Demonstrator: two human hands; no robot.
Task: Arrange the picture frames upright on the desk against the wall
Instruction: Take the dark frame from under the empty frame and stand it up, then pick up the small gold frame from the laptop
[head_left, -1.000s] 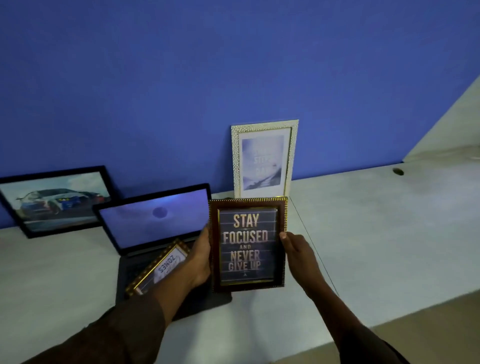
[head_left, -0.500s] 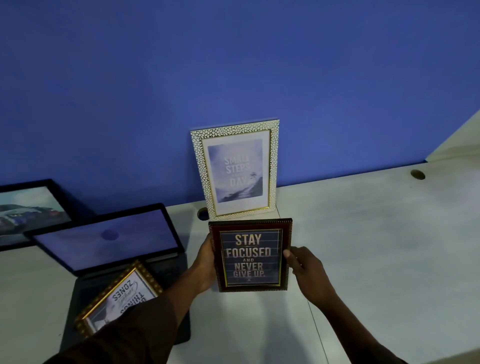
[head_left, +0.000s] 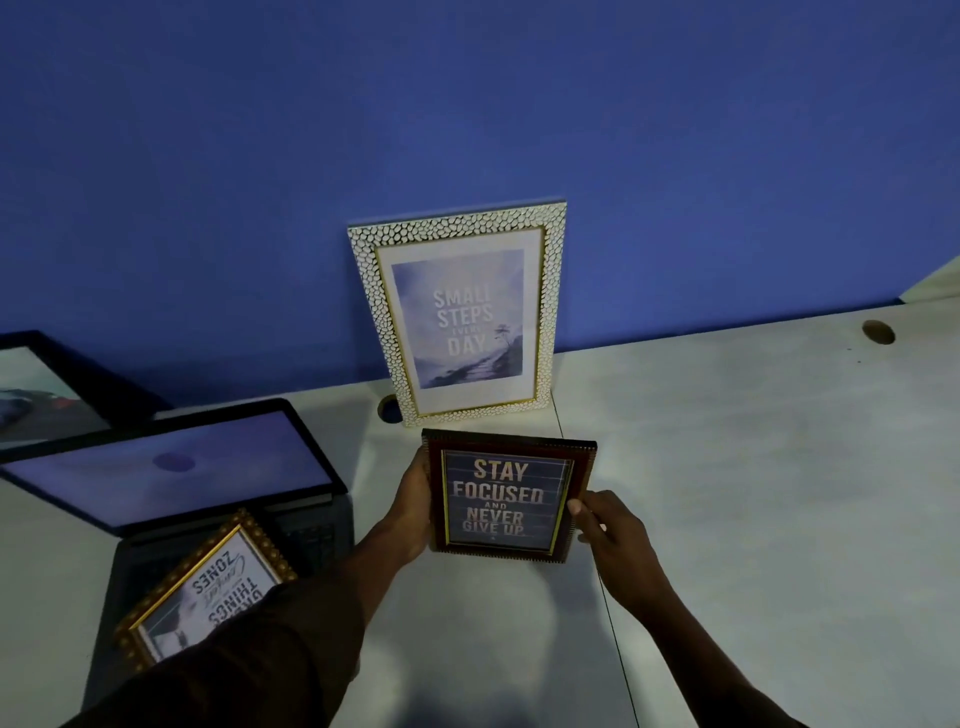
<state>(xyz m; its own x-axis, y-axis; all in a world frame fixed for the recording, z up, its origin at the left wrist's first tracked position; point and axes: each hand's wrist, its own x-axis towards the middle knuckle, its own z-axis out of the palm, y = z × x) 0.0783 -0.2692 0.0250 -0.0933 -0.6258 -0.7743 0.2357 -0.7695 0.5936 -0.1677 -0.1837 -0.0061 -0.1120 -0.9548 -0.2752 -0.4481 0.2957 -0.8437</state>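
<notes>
I hold a dark brown frame (head_left: 506, 496) reading "STAY FOCUSED AND NEVER GIVE UP" upright in front of me over the white desk (head_left: 753, 493). My left hand (head_left: 413, 512) grips its left edge and my right hand (head_left: 608, 525) its right edge. Just behind it a white pebbled frame (head_left: 460, 312) with "SMALL STEPS EVERY DAY" stands leaning against the blue wall (head_left: 467, 104). A gold frame (head_left: 208, 587) lies flat and upside down on the laptop's keyboard, partly hidden by my left sleeve. A black frame (head_left: 47, 384) with a car picture leans on the wall at far left.
An open laptop (head_left: 171, 473) sits on the desk at left. Two cable holes (head_left: 388, 408) (head_left: 878, 331) pierce the desk near the wall. A seam (head_left: 613, 623) runs across the desktop below my right hand. A side wall begins at far right.
The view has shifted right and closer to the wall. The brown frame in both hands has moved forward toward the white frame and sits a little lower over the desk.
</notes>
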